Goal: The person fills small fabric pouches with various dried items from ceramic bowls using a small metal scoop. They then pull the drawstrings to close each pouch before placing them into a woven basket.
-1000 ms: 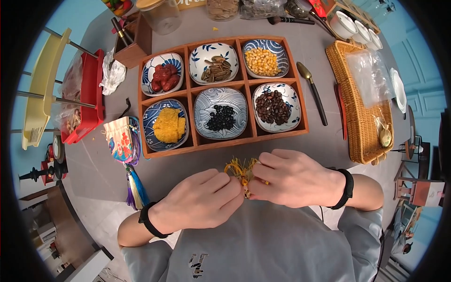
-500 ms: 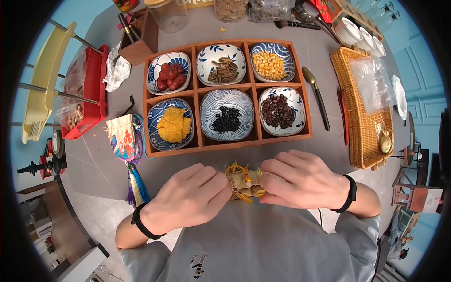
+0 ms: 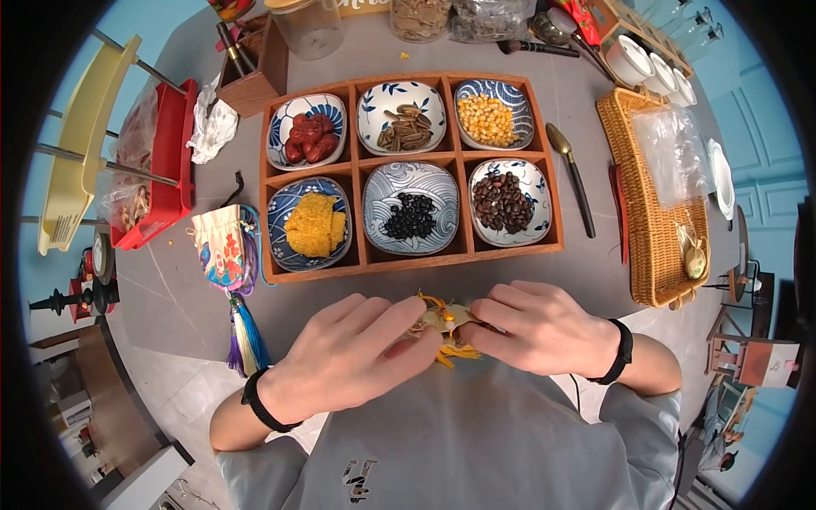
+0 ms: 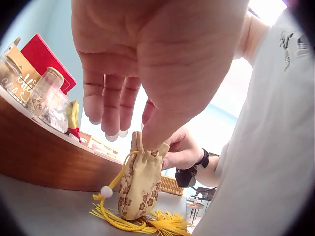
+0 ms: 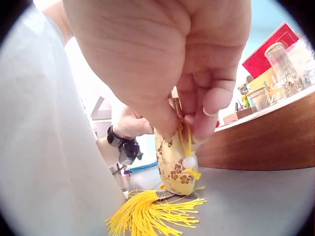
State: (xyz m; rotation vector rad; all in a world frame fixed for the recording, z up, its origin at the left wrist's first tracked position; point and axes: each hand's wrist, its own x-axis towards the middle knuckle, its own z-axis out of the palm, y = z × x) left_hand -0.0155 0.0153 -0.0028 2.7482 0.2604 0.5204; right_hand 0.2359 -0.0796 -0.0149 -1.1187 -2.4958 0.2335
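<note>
Close to the table's front edge stands a small cream drawstring pouch (image 4: pixel 140 189) with brown blossoms, a yellow cord and yellow tassel (image 5: pixel 150 211). Its mouth gapes upward between both hands. My left hand (image 3: pixel 348 353) has its thumb at the mouth's rim, while the other fingers extend loosely above the pouch. The right hand (image 3: pixel 535 327) pinches the opposite side of the rim between thumb and fingers. A white bead (image 5: pixel 189 162) hangs on the cord. Behind the hands sits a wooden compartment tray (image 3: pixel 408 265) holding patterned bowls of dried foods, including black beans (image 3: pixel 410 215).
Left of the tray lies another embroidered pouch (image 3: pixel 223 255) with tassels, near a red bin (image 3: pixel 174 204). To the right are a spoon (image 3: pixel 574 183) and a wicker basket (image 3: pixel 650 280). Jars (image 3: pixel 310 30) and a brush (image 3: pixel 540 48) stand or lie along the back.
The pouch's mouth has been pulled wider as the hands moved apart. Most recently, the left fingers have loosened and spread, its thumb shifting inward; the right hand keeps its pinch.
</note>
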